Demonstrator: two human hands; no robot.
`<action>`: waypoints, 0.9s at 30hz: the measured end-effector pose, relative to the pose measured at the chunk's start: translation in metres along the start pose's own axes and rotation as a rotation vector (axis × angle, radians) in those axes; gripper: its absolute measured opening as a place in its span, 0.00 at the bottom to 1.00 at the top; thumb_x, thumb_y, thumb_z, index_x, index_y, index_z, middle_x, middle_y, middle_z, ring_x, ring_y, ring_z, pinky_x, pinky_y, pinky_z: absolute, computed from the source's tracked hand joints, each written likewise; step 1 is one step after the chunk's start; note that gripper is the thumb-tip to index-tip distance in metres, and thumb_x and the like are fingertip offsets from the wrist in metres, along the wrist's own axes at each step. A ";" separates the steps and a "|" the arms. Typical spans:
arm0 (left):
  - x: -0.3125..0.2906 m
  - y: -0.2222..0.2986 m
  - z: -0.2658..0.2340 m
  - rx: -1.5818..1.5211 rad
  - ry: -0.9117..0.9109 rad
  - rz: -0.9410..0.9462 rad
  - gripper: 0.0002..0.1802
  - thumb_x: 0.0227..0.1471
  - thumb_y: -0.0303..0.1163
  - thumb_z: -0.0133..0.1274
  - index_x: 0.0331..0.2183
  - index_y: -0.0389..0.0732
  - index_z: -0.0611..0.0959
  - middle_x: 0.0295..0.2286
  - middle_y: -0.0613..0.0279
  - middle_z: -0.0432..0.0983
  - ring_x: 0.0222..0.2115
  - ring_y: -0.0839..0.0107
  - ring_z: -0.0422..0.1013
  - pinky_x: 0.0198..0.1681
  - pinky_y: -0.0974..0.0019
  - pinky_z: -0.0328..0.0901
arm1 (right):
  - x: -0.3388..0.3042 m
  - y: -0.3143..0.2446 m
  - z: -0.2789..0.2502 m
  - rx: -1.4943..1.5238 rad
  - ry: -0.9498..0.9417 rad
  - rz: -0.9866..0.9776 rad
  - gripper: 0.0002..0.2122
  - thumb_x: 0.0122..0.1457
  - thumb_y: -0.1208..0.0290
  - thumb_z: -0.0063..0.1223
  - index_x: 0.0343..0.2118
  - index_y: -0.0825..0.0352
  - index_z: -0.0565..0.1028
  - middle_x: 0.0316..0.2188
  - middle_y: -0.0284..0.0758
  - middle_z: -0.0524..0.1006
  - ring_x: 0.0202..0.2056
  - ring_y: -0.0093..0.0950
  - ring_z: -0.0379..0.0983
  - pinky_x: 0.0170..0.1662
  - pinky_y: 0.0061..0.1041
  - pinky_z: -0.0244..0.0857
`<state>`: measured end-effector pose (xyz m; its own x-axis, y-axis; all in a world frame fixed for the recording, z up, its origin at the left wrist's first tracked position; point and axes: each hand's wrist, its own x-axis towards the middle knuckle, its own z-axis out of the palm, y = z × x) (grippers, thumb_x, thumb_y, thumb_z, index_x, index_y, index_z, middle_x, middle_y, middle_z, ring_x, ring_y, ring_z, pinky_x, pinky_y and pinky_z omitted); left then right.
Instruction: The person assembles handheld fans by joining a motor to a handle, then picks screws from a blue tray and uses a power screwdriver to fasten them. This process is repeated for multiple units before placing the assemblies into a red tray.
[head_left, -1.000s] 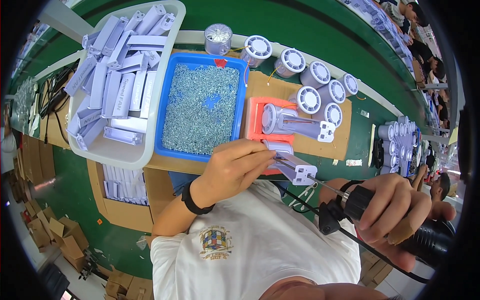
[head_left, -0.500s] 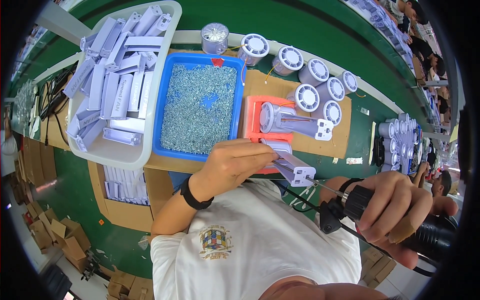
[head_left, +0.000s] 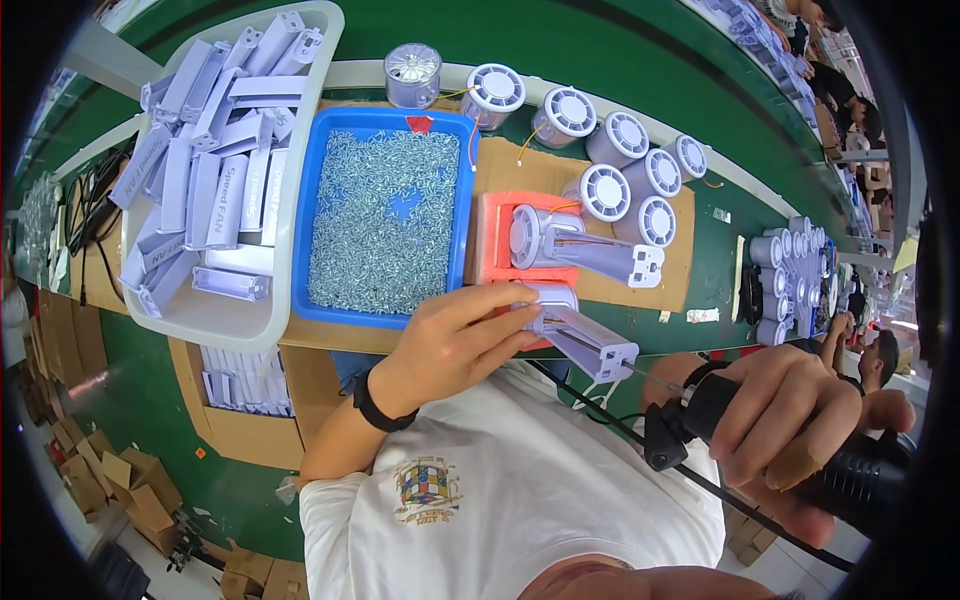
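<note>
My left hand point(head_left: 465, 340) is closed on the round body of a lavender fan part point(head_left: 590, 343), its fingertips around the end by the foam. The part's long open channel slants down to the right. My right hand point(head_left: 790, 420) wraps round a black electric screwdriver point(head_left: 710, 402), pointed left. Its thin bit meets the part's perforated end plate; how far it reaches inside, I cannot tell. A second fan part with a matching channel point(head_left: 600, 254) lies in a red-orange foam holder point(head_left: 490, 235), just beyond my left hand.
A blue tray point(head_left: 300, 240) of small screws lies left of the foam. Further left, a white bin point(head_left: 265, 325) holds lavender handle covers. Several round fan units point(head_left: 620, 138) stand along the back, more at far right. A cardboard box point(head_left: 240, 425) with similar covers sits below the bench.
The view has shifted slightly. The bit, earlier visible along the inside of the channel, now shows mainly outside the end plate. Both hands keep their holds.
</note>
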<state>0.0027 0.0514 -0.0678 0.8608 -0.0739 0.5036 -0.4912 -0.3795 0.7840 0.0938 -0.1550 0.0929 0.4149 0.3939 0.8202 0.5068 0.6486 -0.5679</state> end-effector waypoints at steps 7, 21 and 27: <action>0.000 -0.001 0.001 0.044 0.002 0.042 0.15 0.41 0.26 0.66 0.36 0.36 0.84 0.40 0.59 0.78 0.33 0.63 0.78 0.33 0.65 0.73 | 0.000 0.006 0.004 -0.105 -0.025 0.074 0.39 0.58 0.56 0.63 0.64 0.70 0.53 0.27 0.33 0.75 0.17 0.20 0.74 0.17 0.16 0.71; 0.003 0.003 0.000 0.041 -0.019 0.003 0.15 0.40 0.25 0.67 0.35 0.36 0.85 0.40 0.58 0.80 0.35 0.63 0.79 0.34 0.66 0.73 | -0.001 0.005 0.005 -0.174 -0.035 0.078 0.39 0.58 0.53 0.62 0.65 0.67 0.54 0.28 0.32 0.75 0.17 0.19 0.73 0.17 0.16 0.70; 0.002 0.003 0.001 0.044 -0.021 0.006 0.15 0.40 0.25 0.66 0.35 0.36 0.85 0.40 0.58 0.79 0.35 0.63 0.78 0.34 0.65 0.73 | -0.001 0.006 0.006 -0.176 -0.032 0.085 0.39 0.58 0.53 0.62 0.65 0.67 0.55 0.28 0.31 0.75 0.16 0.19 0.72 0.17 0.16 0.69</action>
<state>0.0030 0.0497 -0.0648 0.8606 -0.0954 0.5002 -0.4905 -0.4193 0.7639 0.0913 -0.1477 0.0893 0.4390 0.4649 0.7689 0.5961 0.4896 -0.6364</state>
